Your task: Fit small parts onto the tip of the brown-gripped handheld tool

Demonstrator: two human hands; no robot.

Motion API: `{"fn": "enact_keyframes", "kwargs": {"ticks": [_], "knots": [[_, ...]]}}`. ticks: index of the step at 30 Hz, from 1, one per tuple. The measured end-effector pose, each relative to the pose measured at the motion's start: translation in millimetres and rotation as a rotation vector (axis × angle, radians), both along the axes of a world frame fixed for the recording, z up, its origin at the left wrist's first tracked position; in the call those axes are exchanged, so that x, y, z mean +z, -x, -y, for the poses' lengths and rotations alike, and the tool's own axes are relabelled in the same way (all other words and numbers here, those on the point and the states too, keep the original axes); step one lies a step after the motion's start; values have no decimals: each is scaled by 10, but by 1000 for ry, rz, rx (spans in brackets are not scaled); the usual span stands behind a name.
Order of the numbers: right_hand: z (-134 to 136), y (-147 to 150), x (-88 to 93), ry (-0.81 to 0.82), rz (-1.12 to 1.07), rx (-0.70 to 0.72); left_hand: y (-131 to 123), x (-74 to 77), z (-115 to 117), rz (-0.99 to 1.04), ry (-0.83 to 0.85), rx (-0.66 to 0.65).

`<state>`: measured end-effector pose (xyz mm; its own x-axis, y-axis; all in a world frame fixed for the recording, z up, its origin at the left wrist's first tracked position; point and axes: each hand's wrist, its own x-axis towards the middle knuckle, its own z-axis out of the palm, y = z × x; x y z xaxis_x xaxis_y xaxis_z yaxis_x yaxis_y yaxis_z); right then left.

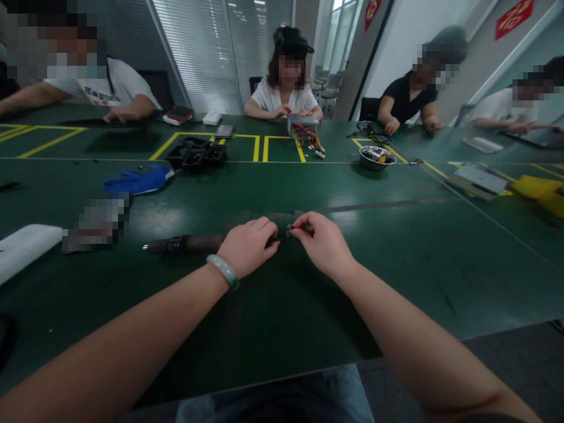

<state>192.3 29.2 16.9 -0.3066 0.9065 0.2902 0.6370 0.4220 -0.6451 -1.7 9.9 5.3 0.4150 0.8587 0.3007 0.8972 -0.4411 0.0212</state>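
Observation:
A pen-shaped power tool, which looks like an electric screwdriver [189, 244], lies across the green table with its silver tip to the left. My left hand [250, 247], with a pale green bangle at the wrist, is closed around its rear end. Just right of it, my right hand [321, 241] pinches a small brass-coloured piece [289, 230] between thumb and fingertips. That piece sits at the tool's right end; whether it is joined to the tool cannot be made out. My fingers partly cover both.
A blue glove [138, 179], black plastic parts [196, 154] and a metal bowl [377, 158] of small items stand beyond my hands. A white object [29, 249] lies at left. Several people sit across the table, one handling a metal box with coloured wires [311, 136].

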Motion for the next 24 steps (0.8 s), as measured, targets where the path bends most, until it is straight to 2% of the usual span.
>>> {"fn": "enact_keyframes", "kwargs": {"ticks": [7, 24], "knots": [[-66, 20, -127, 92, 266, 97, 54, 8, 9, 80, 38, -56], [-86, 108, -198, -73, 361, 221, 121, -17, -28, 147, 102, -153]]}}
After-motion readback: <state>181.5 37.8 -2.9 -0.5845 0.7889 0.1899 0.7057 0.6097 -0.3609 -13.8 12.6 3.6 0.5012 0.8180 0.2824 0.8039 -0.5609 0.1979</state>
